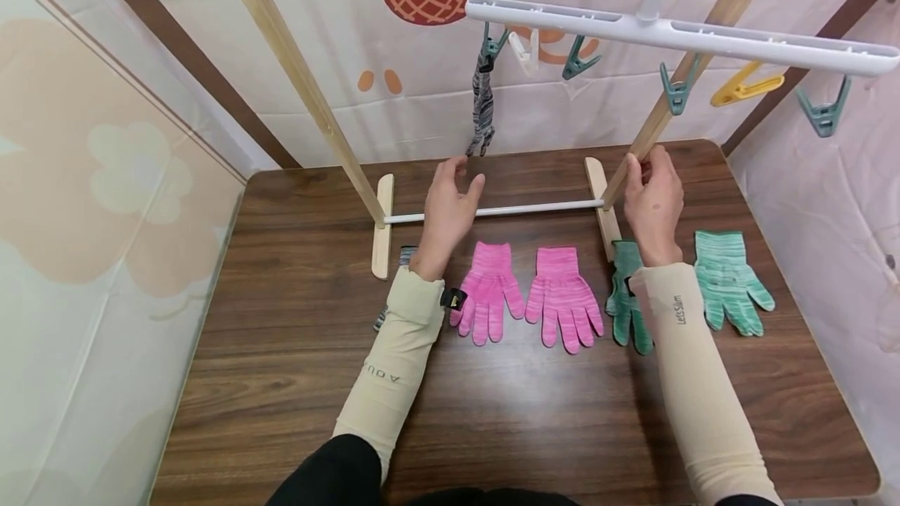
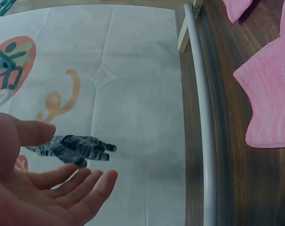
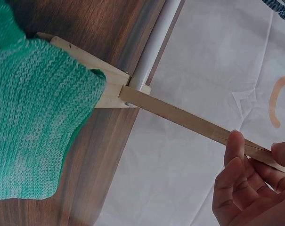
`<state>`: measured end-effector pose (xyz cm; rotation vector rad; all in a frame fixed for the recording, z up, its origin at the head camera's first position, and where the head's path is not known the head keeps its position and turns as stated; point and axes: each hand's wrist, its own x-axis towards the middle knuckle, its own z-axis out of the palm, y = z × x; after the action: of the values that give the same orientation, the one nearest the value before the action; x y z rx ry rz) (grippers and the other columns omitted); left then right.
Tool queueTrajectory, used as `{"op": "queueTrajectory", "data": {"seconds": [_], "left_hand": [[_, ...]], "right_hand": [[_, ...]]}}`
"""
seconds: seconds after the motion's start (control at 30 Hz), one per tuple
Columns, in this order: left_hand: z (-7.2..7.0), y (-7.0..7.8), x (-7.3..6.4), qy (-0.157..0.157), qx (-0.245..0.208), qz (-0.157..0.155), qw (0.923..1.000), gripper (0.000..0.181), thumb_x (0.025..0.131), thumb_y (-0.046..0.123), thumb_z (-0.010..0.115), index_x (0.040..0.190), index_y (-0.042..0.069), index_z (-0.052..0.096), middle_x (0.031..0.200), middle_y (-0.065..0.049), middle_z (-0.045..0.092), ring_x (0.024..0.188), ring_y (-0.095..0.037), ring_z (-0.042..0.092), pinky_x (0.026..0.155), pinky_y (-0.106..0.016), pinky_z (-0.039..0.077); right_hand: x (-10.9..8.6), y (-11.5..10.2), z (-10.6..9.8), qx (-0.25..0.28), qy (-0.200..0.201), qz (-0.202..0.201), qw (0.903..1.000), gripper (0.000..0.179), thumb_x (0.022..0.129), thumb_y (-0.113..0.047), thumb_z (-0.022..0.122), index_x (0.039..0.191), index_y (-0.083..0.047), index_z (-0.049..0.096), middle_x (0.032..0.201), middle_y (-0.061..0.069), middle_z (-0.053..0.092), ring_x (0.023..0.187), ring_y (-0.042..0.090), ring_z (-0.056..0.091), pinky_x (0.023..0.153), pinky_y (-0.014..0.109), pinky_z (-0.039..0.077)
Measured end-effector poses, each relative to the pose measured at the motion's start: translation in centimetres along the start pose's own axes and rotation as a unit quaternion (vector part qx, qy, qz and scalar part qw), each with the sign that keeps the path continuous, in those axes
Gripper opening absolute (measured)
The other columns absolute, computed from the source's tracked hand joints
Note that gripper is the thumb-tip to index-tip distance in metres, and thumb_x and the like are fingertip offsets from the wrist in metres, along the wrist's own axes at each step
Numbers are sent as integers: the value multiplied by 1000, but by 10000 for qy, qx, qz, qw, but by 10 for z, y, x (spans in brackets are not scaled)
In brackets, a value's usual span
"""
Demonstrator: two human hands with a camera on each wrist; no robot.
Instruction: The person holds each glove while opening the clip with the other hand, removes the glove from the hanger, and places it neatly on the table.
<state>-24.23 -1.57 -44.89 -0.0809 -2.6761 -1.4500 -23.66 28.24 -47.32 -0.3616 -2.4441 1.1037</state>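
A black-and-grey knit glove (image 1: 482,104) hangs from a green clip (image 1: 494,44) under the white hanger (image 1: 682,36). My left hand (image 1: 450,205) is just below this glove, its thumb and fingers apart and nothing between them. In the left wrist view the glove (image 2: 76,148) shows beyond the fingers. My right hand (image 1: 655,197) holds the right wooden post (image 1: 650,131) of the rack, low down. In the right wrist view, thumb and fingers lie on either side of the post (image 3: 180,117). Two pink gloves (image 1: 490,287) lie flat between my forearms.
A green glove (image 1: 626,295) lies partly under my right forearm, with a lighter green glove (image 1: 731,279) to its right. Another grey glove (image 1: 406,254) is mostly hidden by my left arm. A white crossbar (image 1: 537,209) joins the rack's feet. Several other clips hang from the hanger.
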Motion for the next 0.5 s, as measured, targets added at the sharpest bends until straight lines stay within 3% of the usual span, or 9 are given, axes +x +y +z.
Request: {"op": "queueTrajectory", "data": {"seconds": [0.27,0.5], "left_hand": [[4,7,15,649,-415,-181,9969,60,105,27,63,153,1,40,150,-19,48,138,-32,53,103,-43,55],[9,12,29,844,-699,-75,9940,63,104,27,64,155,1,37,153,-19,44,144,-30,47,104,-42,55]], "right_hand": [[1,1,2,29,31,-73,10000,46,109,-45,49,121,-3,62,106,22,67,96,38,68,71,39,41],[1,0,1,4,61,-33,10000,43,109,-42,50,120,-2,62,106,21,68,97,39,68,71,39,41]]}}
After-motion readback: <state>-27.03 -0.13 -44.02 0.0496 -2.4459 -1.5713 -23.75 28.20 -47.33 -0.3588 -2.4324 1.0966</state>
